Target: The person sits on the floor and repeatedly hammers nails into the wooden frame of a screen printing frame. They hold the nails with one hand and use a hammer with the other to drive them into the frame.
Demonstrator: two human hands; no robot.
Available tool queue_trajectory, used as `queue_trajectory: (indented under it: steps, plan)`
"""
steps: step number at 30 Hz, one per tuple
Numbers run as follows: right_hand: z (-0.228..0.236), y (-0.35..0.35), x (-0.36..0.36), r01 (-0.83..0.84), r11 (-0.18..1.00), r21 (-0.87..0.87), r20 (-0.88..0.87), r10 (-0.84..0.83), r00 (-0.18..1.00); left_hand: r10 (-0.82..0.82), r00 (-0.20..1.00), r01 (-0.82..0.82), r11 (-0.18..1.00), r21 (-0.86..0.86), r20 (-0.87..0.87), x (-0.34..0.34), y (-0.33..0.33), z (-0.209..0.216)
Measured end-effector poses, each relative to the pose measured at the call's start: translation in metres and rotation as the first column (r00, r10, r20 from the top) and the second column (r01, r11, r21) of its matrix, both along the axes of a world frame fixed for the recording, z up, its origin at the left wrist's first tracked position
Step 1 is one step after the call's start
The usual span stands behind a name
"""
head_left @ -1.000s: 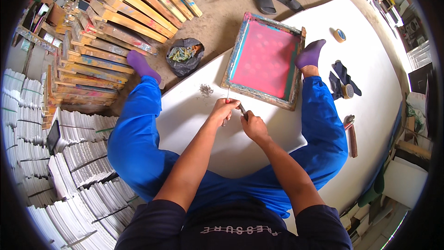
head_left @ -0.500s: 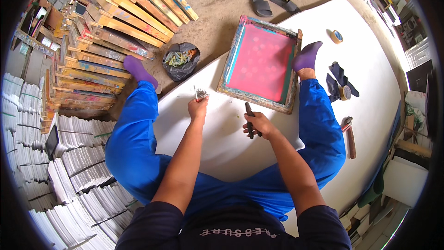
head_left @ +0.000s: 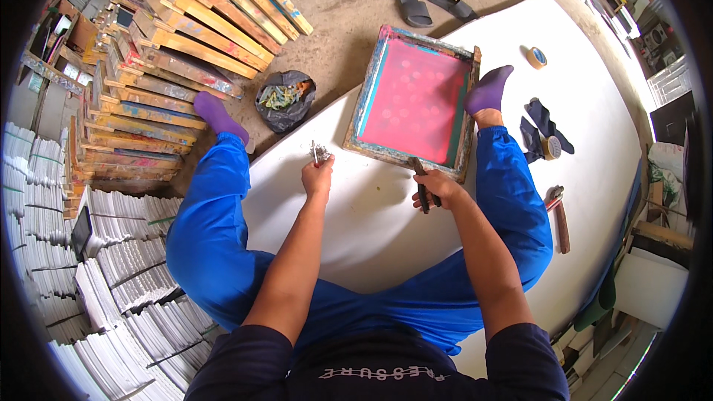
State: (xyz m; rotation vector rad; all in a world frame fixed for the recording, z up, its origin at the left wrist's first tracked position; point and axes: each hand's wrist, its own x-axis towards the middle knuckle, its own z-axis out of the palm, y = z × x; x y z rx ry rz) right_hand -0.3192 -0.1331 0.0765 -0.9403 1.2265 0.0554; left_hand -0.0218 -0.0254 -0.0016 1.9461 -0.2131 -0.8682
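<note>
A small cluster of metal staples [head_left: 318,153] is pinched in the left hand [head_left: 319,177]; dark-handled pliers [head_left: 420,184] are gripped by the closed right hand [head_left: 440,189], just beside the pink-meshed wooden screen frame [head_left: 413,101] lying on the white board [head_left: 371,223].

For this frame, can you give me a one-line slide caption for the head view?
Seated on a white sheet, left hand at small metal pieces, right hand gripping a dark tool beside a pink screen-printing frame.
</note>
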Motion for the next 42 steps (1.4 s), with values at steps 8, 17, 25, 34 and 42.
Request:
queue_trajectory:
  steps: [8, 17, 25, 34, 42]
  plan:
    - [-0.003, -0.042, 0.005, -0.100, 0.969, 0.228, -0.203, 0.148, 0.968, -0.025, 0.999, 0.026, 0.999, -0.038, 0.033, -0.003, -0.003, -0.010]
    - [-0.002, -0.020, 0.013, -0.173, 0.983, -0.056, -0.271, 0.152, 0.951, -0.059, 0.998, 0.060, 0.997, -0.051, 0.026, -0.008, -0.007, -0.007]
    - [-0.035, 0.038, 0.030, -0.293, 0.787, -0.543, -0.535, -0.056, 0.843, -0.044, 0.999, 0.044, 0.997, -0.062, 0.005, -0.019, -0.009, -0.002]
    - [-0.053, 0.053, 0.049, -0.266, 0.694, -0.669, -0.573, -0.254, 0.779, -0.178, 0.984, 0.173, 0.977, -0.128, -0.030, -0.049, -0.010, 0.016]
    - [0.002, 0.019, 0.043, -0.135, 0.939, -0.315, -0.435, -0.016, 0.900, -0.185, 0.981, 0.177, 0.976, -0.124, -0.052, -0.047, -0.006, 0.022]
